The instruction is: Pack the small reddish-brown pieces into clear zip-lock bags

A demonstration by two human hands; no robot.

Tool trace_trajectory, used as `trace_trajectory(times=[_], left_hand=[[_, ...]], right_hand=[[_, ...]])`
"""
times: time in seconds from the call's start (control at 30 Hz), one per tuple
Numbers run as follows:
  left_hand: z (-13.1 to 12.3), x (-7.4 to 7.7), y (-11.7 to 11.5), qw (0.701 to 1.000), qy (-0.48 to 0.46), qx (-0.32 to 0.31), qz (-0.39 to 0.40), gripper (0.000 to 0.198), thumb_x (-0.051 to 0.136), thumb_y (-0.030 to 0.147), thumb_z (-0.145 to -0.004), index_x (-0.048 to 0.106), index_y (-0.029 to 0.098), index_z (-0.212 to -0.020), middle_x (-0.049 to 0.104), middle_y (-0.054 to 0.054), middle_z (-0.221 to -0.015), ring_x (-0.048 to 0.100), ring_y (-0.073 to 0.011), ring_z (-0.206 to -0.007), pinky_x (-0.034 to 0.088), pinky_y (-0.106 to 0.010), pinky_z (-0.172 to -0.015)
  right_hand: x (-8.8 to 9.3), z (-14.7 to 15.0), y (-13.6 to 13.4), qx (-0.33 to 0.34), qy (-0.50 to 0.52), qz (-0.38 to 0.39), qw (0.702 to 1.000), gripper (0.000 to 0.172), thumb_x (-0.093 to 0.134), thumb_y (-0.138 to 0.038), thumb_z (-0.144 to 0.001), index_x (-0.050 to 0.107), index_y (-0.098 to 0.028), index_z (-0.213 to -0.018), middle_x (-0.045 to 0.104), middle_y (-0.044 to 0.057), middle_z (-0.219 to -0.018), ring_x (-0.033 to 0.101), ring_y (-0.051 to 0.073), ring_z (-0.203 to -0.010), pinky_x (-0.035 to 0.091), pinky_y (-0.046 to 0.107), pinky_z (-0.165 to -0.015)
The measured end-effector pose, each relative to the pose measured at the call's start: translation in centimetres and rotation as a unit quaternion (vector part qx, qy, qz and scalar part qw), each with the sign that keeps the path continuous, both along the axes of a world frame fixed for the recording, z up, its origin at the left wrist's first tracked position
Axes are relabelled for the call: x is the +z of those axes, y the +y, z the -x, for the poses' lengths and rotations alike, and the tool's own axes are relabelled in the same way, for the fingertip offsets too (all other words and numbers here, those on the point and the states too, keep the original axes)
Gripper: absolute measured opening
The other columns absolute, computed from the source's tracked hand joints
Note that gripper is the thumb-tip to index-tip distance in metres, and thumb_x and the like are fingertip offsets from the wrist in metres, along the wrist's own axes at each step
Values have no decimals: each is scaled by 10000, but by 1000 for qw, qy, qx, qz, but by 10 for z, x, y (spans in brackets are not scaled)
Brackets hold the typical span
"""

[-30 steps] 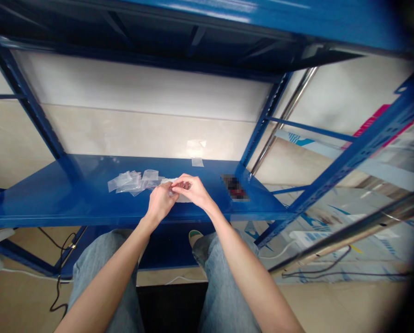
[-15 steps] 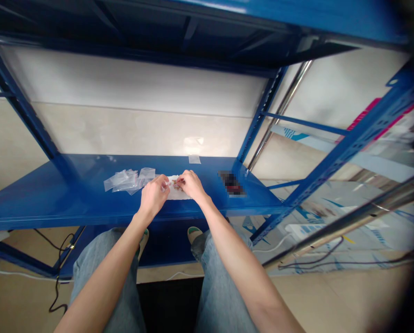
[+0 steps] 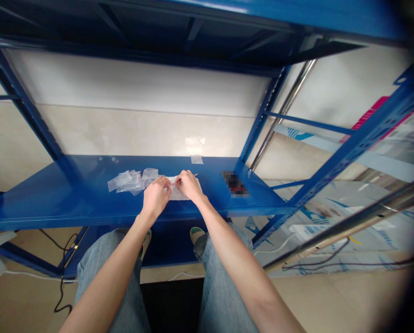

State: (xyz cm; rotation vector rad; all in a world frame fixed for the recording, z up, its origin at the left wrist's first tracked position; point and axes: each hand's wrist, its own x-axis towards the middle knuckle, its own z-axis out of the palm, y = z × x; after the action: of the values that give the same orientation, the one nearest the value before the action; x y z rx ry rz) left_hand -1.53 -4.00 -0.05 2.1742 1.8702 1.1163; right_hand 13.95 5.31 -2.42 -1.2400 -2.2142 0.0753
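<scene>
My left hand (image 3: 156, 197) and my right hand (image 3: 189, 185) sit close together above a blue steel shelf (image 3: 54, 203). Their fingertips pinch the top edge of a whitish plastic bag (image 3: 178, 193) lying on the shelf. A tiny reddish item (image 3: 174, 183) shows between my fingers, too small to identify. To the left of my left hand lies a loose pile of clear plastic bags (image 3: 128, 181). A single small clear bag (image 3: 197, 159) lies farther back, beyond my right hand.
A pixelated dark object (image 3: 234, 183) rests on the shelf to the right. Blue uprights and a shelf above frame the space, with a pale wall panel (image 3: 141, 129) behind. A chrome pole stands at right. My jeans-clad knees, floor cables and printed sheets lie below.
My hands have drawn slightly apart since the oldest frame, and more of the whitish bag now shows between them. The bag has shifted a little toward the shelf's back.
</scene>
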Motion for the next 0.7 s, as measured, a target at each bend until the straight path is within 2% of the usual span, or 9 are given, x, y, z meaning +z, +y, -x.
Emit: trace_trajectory(times=[0.1, 0.23, 0.3, 0.37, 0.53, 0.63, 0.7], left_hand=[[4, 0, 1, 1000, -12, 15, -1, 183, 593, 106, -819, 693, 224, -916, 753, -42, -1004, 699, -224, -921, 482, -282, -764], [8, -1, 2, 998, -47, 32, 7, 162, 610, 139, -823, 700, 217, -933, 766, -49, -968, 712, -237, -907, 477, -288, -752], [7, -1, 3, 998, -58, 32, 9, 154, 610, 175, -840, 706, 211, -955, 770, -59, -962, 715, -246, -903, 473, -294, -747], [6, -1, 5, 998, -61, 32, 10, 166, 603, 199, -853, 713, 207, -977, 771, -75, -981, 714, -256, -906, 467, -300, -747], [2, 1, 8, 996, -77, 29, 26, 182, 611, 188, -829, 723, 204, -971, 773, -94, -990, 712, -274, -920, 465, -318, -778], [3, -1, 10, 995, -97, 20, 20, 188, 621, 158, -795, 718, 210, -947, 772, -81, -968, 712, -276, -909, 474, -332, -794], [5, -2, 11, 995, -102, 20, 11, 206, 627, 134, -770, 719, 212, -938, 770, -80, -967, 710, -279, -904, 479, -345, -801]], right_hand=[[8, 1, -4, 37, 114, 11, 993, 127, 711, -114, -837, 767, -201, -762, 687, 51, -871, 598, 193, -898, 466, 308, -855], [21, 3, -19, 142, 287, 53, 946, 77, 733, -250, -859, 781, -196, -833, 699, 42, -894, 628, 164, -820, 467, 275, -721], [24, 4, -27, 175, 317, 74, 929, 122, 754, -314, -848, 790, -198, -854, 698, 46, -906, 620, 154, -783, 443, 261, -655], [26, 7, -33, 188, 315, 77, 927, 121, 768, -318, -834, 795, -200, -833, 697, 42, -882, 609, 148, -768, 426, 257, -646], [24, 9, -29, 169, 295, 65, 938, 96, 746, -257, -837, 795, -188, -791, 697, 34, -792, 598, 152, -746, 431, 268, -680], [21, 3, -17, 107, 288, 48, 950, 74, 737, -220, -829, 793, -184, -797, 699, 30, -786, 601, 158, -739, 443, 271, -699], [17, -3, -8, 45, 247, 39, 967, 79, 728, -173, -822, 789, -186, -773, 699, 29, -781, 613, 165, -752, 447, 272, -723]])
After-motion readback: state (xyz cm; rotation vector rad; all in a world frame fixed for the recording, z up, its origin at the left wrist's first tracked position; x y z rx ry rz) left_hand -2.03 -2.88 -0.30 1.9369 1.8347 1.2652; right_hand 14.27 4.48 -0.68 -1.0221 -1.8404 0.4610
